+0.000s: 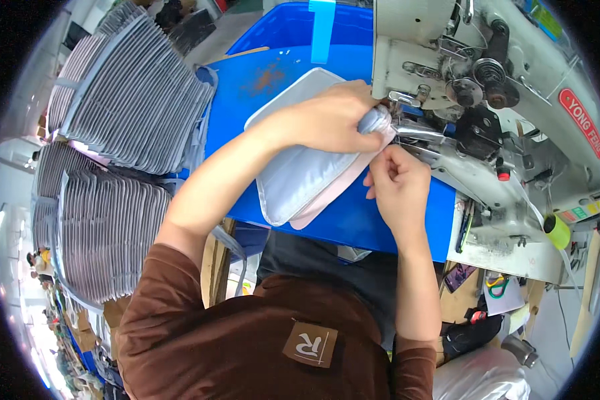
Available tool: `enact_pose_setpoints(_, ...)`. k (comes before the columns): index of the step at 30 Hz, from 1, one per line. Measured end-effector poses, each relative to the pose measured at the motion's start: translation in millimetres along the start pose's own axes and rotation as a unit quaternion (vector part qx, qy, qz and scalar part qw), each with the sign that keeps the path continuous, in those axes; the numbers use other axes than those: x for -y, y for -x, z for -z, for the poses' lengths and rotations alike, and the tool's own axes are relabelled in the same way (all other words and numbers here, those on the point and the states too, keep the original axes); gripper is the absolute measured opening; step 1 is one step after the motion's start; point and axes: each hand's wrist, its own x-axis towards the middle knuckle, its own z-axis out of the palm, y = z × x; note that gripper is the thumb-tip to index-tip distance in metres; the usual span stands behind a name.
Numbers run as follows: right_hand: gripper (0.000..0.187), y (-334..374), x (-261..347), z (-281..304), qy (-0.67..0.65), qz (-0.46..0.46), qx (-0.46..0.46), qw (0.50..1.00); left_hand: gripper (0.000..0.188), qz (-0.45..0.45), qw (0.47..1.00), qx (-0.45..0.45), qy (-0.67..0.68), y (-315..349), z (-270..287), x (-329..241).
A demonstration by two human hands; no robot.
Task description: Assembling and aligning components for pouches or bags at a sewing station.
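Note:
A light-grey, silvery fabric panel (290, 180) with rounded corners and a piped edge lies over the blue table, a pale pink layer (337, 195) showing beneath it. My left hand (330, 120) reaches across the panel and grips its bunched-up far right part at the sewing machine (417, 60). Its fingertips are partly hidden by the cloth and the machine. Just below the metal feed arm, my right hand (403, 177) is closed, thumb and forefinger pinching the panel's edge. The needle area is mostly hidden behind my left hand and the machine's parts.
Tall stacks of similar grey panels (140, 100) stand on the left, with more panels (113, 230) below them. Behind the blue tabletop (237, 100) is a blue bin (353, 23). A phone (459, 277) and green-handled scissors (497, 287) lie at the lower right.

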Motion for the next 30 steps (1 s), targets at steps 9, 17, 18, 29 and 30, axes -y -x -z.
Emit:
enact_pose_setpoints(9, 0.013, -6, 9, 23, -0.063, -0.017, -0.005, 0.998, 0.054, 0.209, 0.977, 0.004, 0.047, -1, -12, -11)
enact_pose_setpoints(17, 0.019, 14, 8, 15, -0.141, -0.046, -0.015, 0.989, 0.056, 0.138, 0.982, 0.026, 0.127, -1, -10, 10)
enact_pose_setpoints(18, 0.021, 16, 11, 12, -0.156, -0.051, -0.017, 0.986, 0.054, 0.140, 0.980, 0.021, 0.137, -2, -11, 14)
enact_pose_setpoints(29, 0.020, 15, 8, 9, -0.190, -0.048, -0.036, 0.980, 0.043, 0.133, 0.981, -0.039, 0.138, -14, -23, 39)
enact_pose_setpoints(30, 0.020, 16, 8, 10, -0.185, -0.050, -0.034, 0.981, 0.043, 0.132, 0.980, -0.022, 0.147, -15, -22, 40)
